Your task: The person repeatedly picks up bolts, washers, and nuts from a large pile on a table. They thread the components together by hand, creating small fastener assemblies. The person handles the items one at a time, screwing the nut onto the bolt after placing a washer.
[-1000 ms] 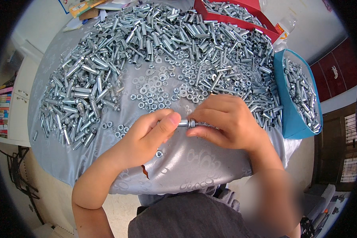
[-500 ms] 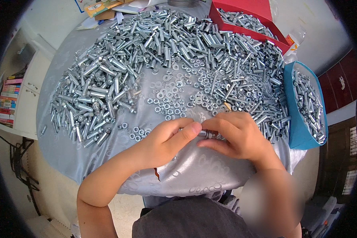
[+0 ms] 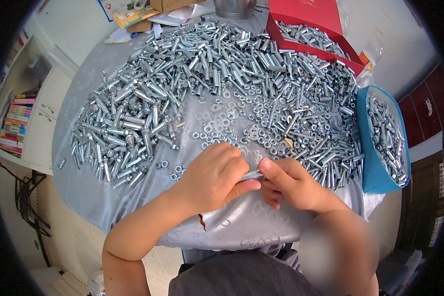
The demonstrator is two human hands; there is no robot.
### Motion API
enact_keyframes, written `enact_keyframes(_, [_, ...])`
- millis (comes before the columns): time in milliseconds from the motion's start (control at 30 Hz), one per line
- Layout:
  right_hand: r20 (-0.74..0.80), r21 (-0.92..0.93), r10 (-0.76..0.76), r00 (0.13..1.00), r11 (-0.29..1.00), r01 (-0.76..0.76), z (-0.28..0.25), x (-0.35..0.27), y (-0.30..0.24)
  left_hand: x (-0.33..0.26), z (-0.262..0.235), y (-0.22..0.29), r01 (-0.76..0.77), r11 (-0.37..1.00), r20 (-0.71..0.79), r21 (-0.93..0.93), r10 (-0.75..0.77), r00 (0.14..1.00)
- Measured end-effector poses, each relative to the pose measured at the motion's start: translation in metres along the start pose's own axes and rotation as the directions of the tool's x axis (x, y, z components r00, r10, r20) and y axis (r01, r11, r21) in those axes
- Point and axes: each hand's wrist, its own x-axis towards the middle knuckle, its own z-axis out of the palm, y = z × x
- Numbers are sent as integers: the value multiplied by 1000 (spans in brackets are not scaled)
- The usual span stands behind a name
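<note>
Left hand (image 3: pixel 216 178): pinches metal piece (image 3: pixel 253 174) | right hand (image 3: pixel 292 185): pinches its other end, maybe to steady it | metal piece: between both hands | nuts (image 3: pixel 268 141): just past hands, probably for easy reach

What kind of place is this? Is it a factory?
Probably a room in a home, despite the heaps of metal pieces: there are colourful books on a shelf, white cabinet doors and a silvery patterned tablecloth.

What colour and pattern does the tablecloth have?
Silvery grey tablecloth with ring motifs, clearest in the head view.
</note>
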Motion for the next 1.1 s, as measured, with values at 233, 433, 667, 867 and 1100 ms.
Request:
enact_keyframes(233, [20,-740,-623,782,517,431,-4,5,8,2,-6,-1,85,996,3,14,-85,996])
enact_keyframes(433, [-60,-429,-364,929,850,305,-2,1,4,4,-9,1,-75,985,11,155,74,997])
enact_keyframes(667, [-133,333,22,991,943,24,7,6,3,6,-7,-3,-110,965,-78,239,132,988])
enact_keyframes(867, [-252,395,7,968,914,97,-1,11,3,0,-11,-10,348,901,-307,-259,-419,855])
enact_keyframes(1100, [-303,487,-9,953,858,163,-14,9,-4,8,-84,-61,-30,338,-330,-941,-890,314])
